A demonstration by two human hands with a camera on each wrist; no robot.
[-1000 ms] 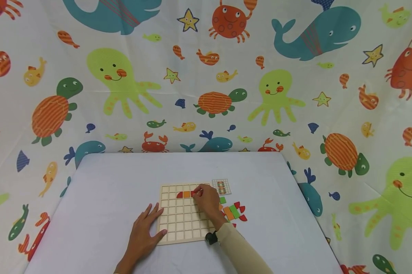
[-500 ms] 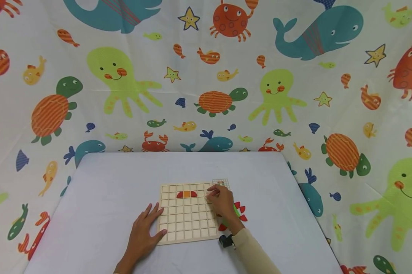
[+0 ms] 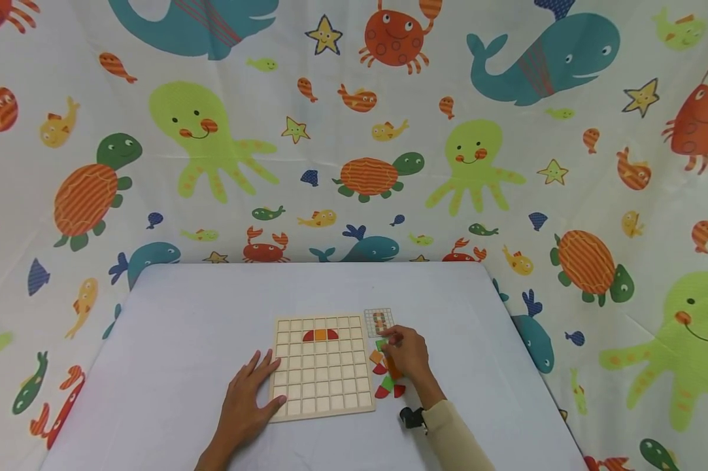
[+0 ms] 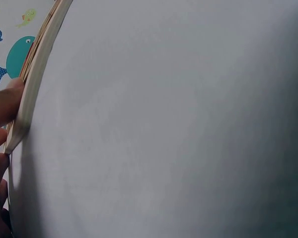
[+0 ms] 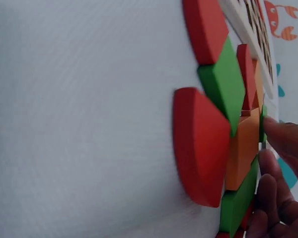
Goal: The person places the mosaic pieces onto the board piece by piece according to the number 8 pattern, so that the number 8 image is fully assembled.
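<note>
A wooden grid board (image 3: 322, 377) holds an orange square (image 3: 321, 335) between two red curved pieces, near its far edge. My left hand (image 3: 244, 400), fingers spread, rests at the board's left edge; the left wrist view shows its fingers (image 4: 4, 106) against the board's side (image 4: 34, 84). Right of the board, my right hand (image 3: 411, 355) is over loose pieces, fingertips close to a green piece (image 3: 380, 344). In the right wrist view, the fingers (image 5: 285, 141) reach beside the far green piece (image 5: 263, 124); I cannot tell whether they grip anything.
A small printed grid card (image 3: 379, 320) lies at the board's far right corner. Loose red, green and orange pieces (image 3: 387, 384) lie close together along the board's right side, partly under the right hand. A patterned sea-animal cloth (image 3: 342, 131) hangs behind the white table (image 3: 201, 314).
My right hand has left the red piece on the board and moved right, past the board's edge, to the loose pieces. My left hand has stayed put.
</note>
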